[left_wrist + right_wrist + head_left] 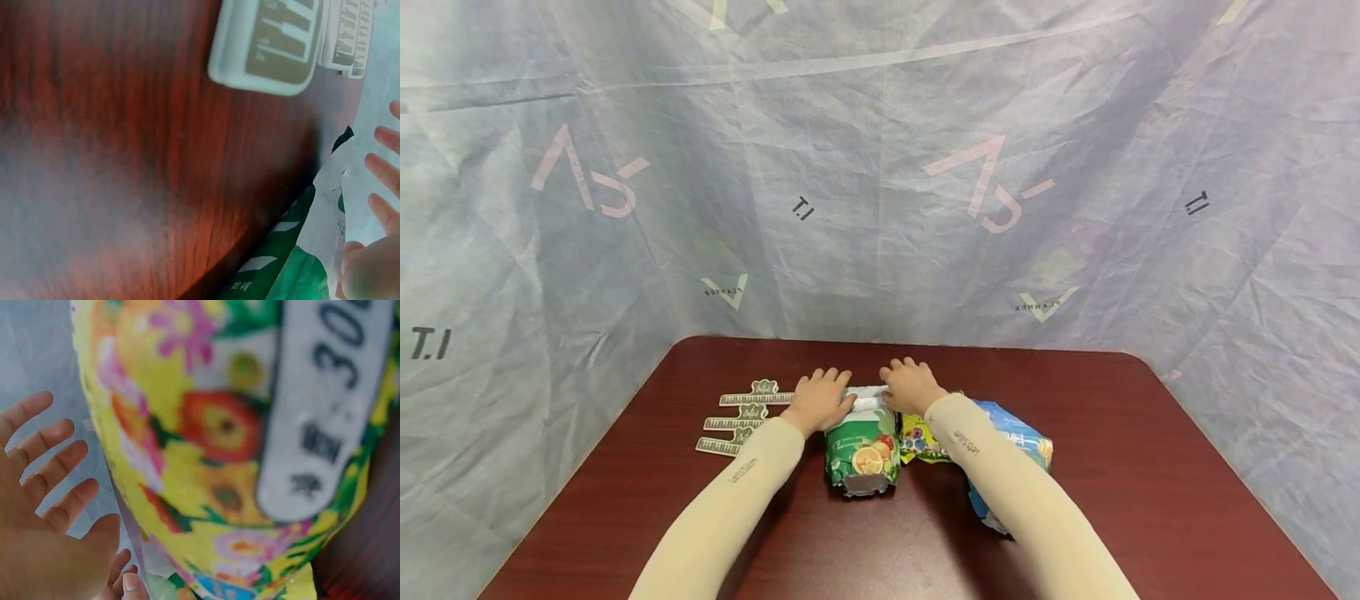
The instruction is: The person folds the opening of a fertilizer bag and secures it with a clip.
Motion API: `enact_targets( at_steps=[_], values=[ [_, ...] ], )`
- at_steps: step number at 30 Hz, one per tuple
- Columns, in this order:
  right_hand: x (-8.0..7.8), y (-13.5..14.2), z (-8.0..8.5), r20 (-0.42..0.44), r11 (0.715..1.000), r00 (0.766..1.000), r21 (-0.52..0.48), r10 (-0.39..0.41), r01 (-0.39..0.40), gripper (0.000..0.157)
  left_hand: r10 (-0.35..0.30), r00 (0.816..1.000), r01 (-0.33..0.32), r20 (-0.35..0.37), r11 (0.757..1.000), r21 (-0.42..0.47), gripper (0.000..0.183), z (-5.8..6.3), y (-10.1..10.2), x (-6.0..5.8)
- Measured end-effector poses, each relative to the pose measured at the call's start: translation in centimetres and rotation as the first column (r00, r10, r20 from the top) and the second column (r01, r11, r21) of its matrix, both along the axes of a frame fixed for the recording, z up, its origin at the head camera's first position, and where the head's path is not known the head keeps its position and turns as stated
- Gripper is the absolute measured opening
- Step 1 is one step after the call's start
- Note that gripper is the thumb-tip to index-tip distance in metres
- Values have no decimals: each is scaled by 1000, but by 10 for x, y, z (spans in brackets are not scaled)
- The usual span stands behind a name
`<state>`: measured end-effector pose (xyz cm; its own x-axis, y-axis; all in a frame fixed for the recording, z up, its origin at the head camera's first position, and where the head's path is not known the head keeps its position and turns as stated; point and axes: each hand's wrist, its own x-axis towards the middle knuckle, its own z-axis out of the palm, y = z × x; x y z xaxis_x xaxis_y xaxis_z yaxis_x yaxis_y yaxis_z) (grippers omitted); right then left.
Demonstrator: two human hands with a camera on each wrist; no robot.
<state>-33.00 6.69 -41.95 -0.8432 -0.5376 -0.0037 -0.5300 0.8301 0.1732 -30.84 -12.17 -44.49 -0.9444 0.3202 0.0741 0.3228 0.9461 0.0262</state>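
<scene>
A green-and-white bag with fruit pictures (861,446) lies in the middle of the table, its pale top end pointing away from me. My left hand (822,403) is at that end's left corner, thumb tip by the bag's edge, fingers extended forward. On the opposite corner, my right hand (913,387) reaches over with its thumb close to the bag. The right wrist view shows the right hand's fingers (59,465) spread and fairly straight. A yellow flowered bag (922,442) lies under the right wrist and fills much of the right wrist view.
Left of the left hand lie three white ruler-marked clips (730,423), one behind another. A blue bag (1000,417) sits partly hidden below the right forearm. The dark red table (1150,467) ends at a grey printed fabric backdrop (880,250).
</scene>
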Motion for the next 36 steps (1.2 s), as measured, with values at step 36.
enact_targets(
  at_steps=[36],
  values=[
    [-13, -16, -14, 171, 993, 980, 81, -102, 90, 45, -69, 953, 77, 296, 997, -16, 50, -7, 0, -29]
  ],
)
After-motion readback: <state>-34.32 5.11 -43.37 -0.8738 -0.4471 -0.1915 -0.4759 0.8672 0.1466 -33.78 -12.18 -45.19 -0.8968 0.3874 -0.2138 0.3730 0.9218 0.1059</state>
